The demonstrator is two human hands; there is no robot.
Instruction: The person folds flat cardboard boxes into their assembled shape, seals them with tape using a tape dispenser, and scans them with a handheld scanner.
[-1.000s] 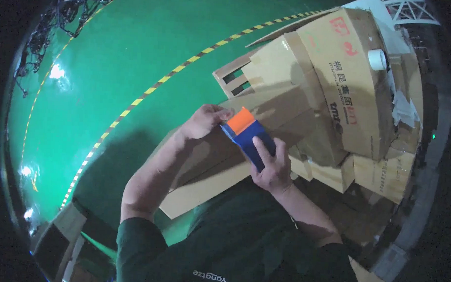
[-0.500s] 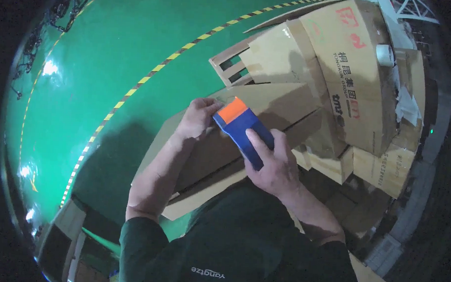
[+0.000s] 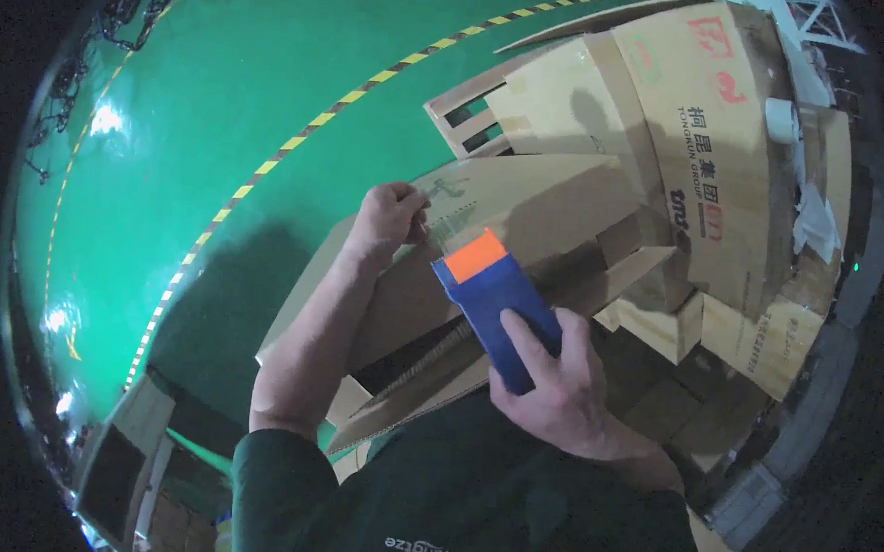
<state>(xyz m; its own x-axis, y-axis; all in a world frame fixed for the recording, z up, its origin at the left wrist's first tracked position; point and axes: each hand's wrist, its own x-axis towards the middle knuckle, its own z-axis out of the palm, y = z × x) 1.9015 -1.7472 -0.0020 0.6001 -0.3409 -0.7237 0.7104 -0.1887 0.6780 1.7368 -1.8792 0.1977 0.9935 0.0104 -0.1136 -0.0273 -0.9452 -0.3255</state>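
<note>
A blue tape dispenser (image 3: 504, 312) with an orange front part (image 3: 477, 256) is in my right hand (image 3: 560, 382), whose fingers wrap round its lower end. Up and to the left of it, my left hand (image 3: 391, 216) is pinched on the end of clear tape (image 3: 452, 223), which stretches towards the orange part. Both hands are over a brown cardboard box (image 3: 532, 196). Along the box's near side a flap (image 3: 418, 402) stands apart from the top, with a dark gap between them.
Large printed cartons (image 3: 699, 158) stand at the right, with a white roll (image 3: 781, 120) on their far side. A wooden pallet (image 3: 458, 106) shows behind the box. Yellow and black floor tape (image 3: 311, 125) curves across the green floor (image 3: 205, 83).
The dispenser and my right hand have moved down and slightly right, away from my left hand, and more tape shows between them. The near flap has opened outward.
</note>
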